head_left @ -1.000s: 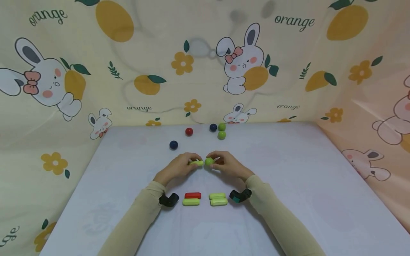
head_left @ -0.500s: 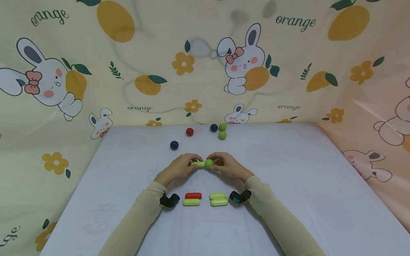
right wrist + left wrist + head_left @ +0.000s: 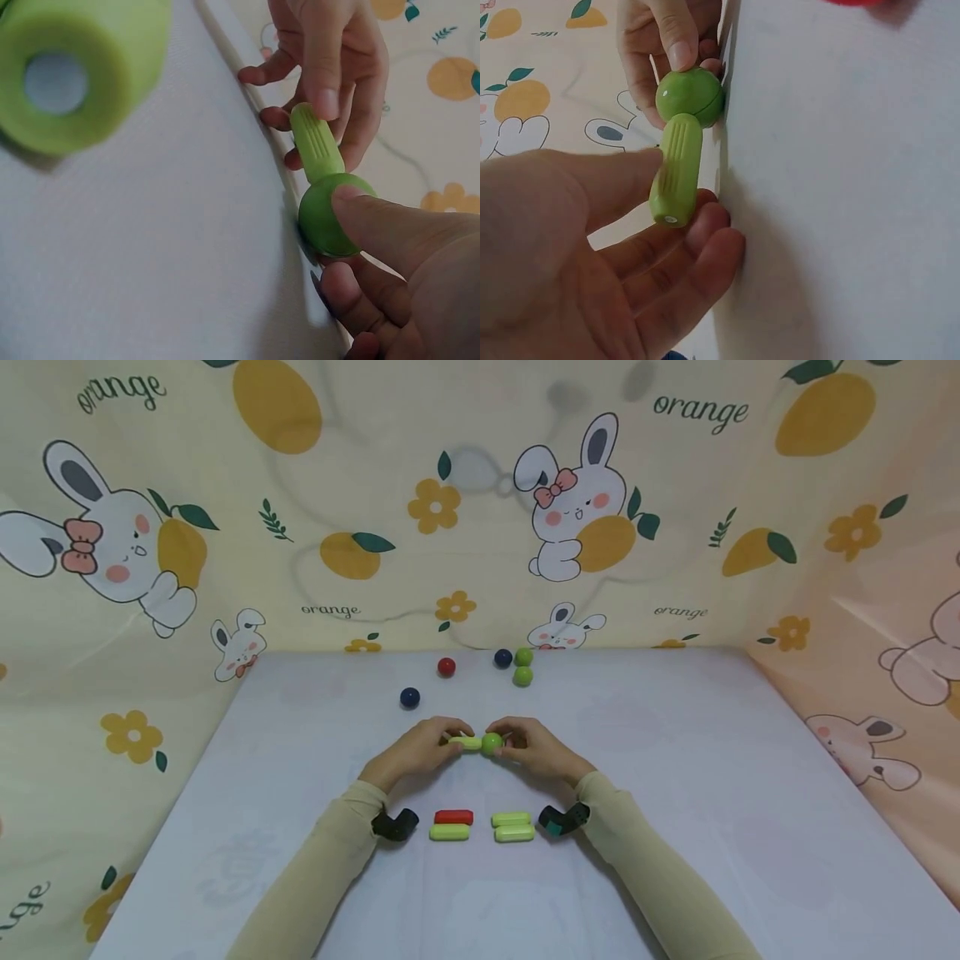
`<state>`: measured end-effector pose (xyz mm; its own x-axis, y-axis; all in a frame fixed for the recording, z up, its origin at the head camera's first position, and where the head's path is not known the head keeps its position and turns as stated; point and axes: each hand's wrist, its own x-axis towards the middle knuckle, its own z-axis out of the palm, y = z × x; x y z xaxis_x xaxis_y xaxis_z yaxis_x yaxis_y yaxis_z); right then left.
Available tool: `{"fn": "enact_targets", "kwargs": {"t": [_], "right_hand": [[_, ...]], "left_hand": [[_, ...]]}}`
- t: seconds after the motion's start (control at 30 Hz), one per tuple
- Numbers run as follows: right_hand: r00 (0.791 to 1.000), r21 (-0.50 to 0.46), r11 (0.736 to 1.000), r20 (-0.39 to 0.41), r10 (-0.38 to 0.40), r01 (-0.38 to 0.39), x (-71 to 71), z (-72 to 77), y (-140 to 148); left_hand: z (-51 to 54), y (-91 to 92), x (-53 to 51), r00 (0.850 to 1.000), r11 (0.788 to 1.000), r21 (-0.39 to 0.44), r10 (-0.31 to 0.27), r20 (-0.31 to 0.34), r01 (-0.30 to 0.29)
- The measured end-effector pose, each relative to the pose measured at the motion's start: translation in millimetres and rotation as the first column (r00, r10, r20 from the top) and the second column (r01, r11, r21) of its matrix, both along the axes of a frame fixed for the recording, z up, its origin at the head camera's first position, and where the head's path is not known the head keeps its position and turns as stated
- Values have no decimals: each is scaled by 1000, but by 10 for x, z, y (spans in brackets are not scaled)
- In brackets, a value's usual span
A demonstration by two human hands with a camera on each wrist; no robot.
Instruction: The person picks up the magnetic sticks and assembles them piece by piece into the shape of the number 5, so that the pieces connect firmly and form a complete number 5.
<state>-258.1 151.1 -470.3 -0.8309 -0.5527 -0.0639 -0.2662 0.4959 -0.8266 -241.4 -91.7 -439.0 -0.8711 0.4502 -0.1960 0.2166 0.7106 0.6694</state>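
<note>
Over the middle of the table, my left hand (image 3: 420, 752) pinches a light green ribbed plastic stick (image 3: 676, 172) between thumb and fingers. Opposite it, my right hand (image 3: 542, 752) holds a green ball (image 3: 492, 744) with thumb and fingertips. One end of the stick meets the ball, and in both wrist views the two form one line. Whether the stick's end sits inside the ball is hidden. A seam runs round the ball (image 3: 690, 97) in the left wrist view.
Nearer me lie a red stick (image 3: 453, 817) beside a light green one (image 3: 449, 832), and two more light green sticks (image 3: 513, 827) to their right. Farther back are a red ball (image 3: 446, 667), two dark blue balls (image 3: 410, 697) and two green balls (image 3: 522, 676). A patterned cloth hangs behind.
One second ago a small gap showed between stick and ball; now they touch, the stick having come right to the ball. The hands otherwise stay almost in place, and the loose pieces lie as before.
</note>
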Motion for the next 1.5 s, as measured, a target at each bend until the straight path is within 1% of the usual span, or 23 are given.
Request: {"fn": "enact_targets", "kwargs": {"t": [0.2, 0.3, 0.6, 0.73, 0.9, 0.97, 1.03, 1.2, 1.4, 1.5], "right_hand": [[1000, -4, 1000, 7, -4, 4, 4, 23, 2], [1000, -4, 1000, 4, -6, 6, 6, 23, 11], [1000, -14, 1000, 9, 3, -2, 15, 15, 6], [1000, -4, 1000, 14, -9, 9, 23, 19, 0], [1000, 8, 1000, 18, -18, 18, 26, 23, -4], [1000, 5, 1000, 17, -15, 15, 22, 18, -3], [1000, 2, 1000, 17, -9, 9, 18, 11, 1], [1000, -3, 1000, 17, -5, 5, 15, 15, 5], [1000, -12, 1000, 17, -7, 7, 24, 31, -2], [1000, -28, 1000, 8, -1, 2, 30, 35, 4]], "left_hand": [[30, -36, -18, 999, 1000, 18, 12, 33, -13], [45, -64, -19, 999, 999, 30, 12, 35, -13], [101, -208, -49, 999, 998, 39, 42, -1, -42], [129, -281, -76, 999, 997, 58, 51, -19, -50], [175, -379, -99, 995, 993, 85, 83, -49, -79], [184, -418, -110, 993, 991, 95, 105, -60, -99], [185, -458, -124, 990, 989, 110, 112, -83, -103], [178, -535, -159, 979, 978, 154, 158, -129, -137], [121, -581, -200, 958, 956, 187, 253, -133, -226], [85, -598, -211, 950, 946, 203, 283, -132, -254]]}}
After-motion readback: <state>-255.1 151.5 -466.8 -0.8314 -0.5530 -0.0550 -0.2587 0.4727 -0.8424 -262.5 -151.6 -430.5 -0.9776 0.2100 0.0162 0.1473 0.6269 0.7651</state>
